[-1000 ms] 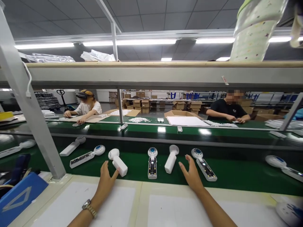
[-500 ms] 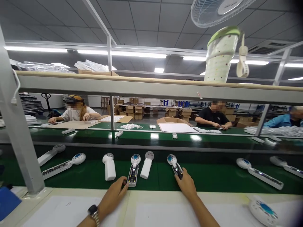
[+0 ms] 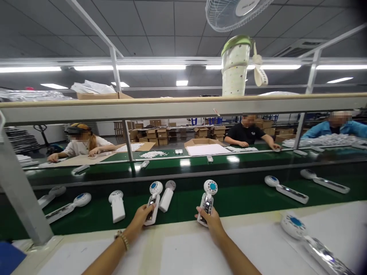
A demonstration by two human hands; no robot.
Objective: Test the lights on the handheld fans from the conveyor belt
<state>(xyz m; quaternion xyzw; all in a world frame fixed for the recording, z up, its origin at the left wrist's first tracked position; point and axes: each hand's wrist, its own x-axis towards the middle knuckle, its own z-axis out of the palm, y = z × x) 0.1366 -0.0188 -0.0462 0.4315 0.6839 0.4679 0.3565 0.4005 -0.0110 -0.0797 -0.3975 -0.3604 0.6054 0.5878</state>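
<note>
"Gripping anything, is the left hand (image 3: 142, 217)?"

"Yes, the left fan (image 3: 154, 199). Its thumb lies across the handle; the other fingers are bent in at the handle's left side, partly hidden."

"How does that arm lie?"

"Slanted in from the lower left, over the worktop (image 3: 150, 252), with a band (image 3: 123, 240) round the wrist."

"And the right hand (image 3: 211, 219)?"

"Closed round the lower handle of the right fan (image 3: 207, 200). Fingertips show at the handle's left edge, and the rest of the hand is on its right. That forearm slants in from the lower right, so the two arms angle towards each other."

"Where are the two fans, exactly?"

"Over the near edge of the green belt (image 3: 237, 204), apart from each other, heads pointing away and blue centres showing. I can't tell whether either touches the belt."

"What's close by?"

"A white fan (image 3: 166, 200) lies just right of the left fan. Another, the plain fan (image 3: 117, 208), lies left of the left hand, near it. Both are on the belt."
</note>
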